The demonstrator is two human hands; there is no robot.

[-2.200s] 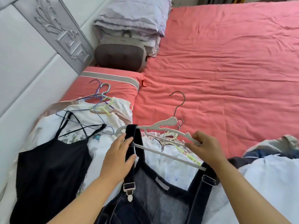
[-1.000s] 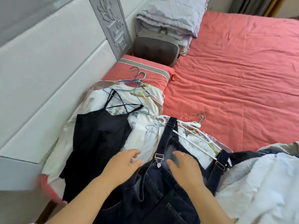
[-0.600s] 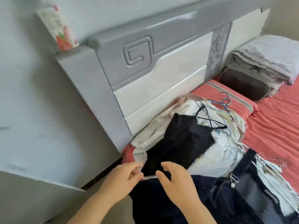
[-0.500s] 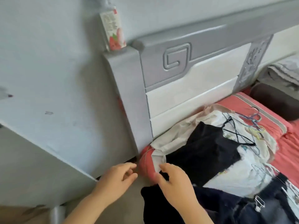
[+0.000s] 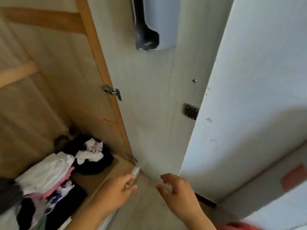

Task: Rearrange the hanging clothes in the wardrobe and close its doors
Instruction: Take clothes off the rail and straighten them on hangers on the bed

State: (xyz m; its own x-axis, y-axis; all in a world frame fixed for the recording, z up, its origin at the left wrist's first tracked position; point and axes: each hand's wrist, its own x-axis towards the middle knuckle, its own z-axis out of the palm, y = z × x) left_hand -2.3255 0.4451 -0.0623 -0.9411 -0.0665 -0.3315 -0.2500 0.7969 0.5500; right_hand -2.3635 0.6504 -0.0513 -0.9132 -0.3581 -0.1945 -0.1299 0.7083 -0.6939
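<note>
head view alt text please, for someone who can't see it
Two bare hands reach toward an open wardrobe: the left hand pinches a small pale object too blurred to identify, the right hand is empty with loosely curled fingers. The door stands open, and a pile of clothes lies on the wardrobe floor.

Both bare forearms reached in from the near edge, angled up and toward the centre. Left hand (image 5: 122,188) had fingers curled, thumb and fingertips pinched together; whether it held anything couldn't be told, blurred. Right hand (image 5: 176,190) sat just right of it, apart, fingers loosely curled, holding nothing.
</note>
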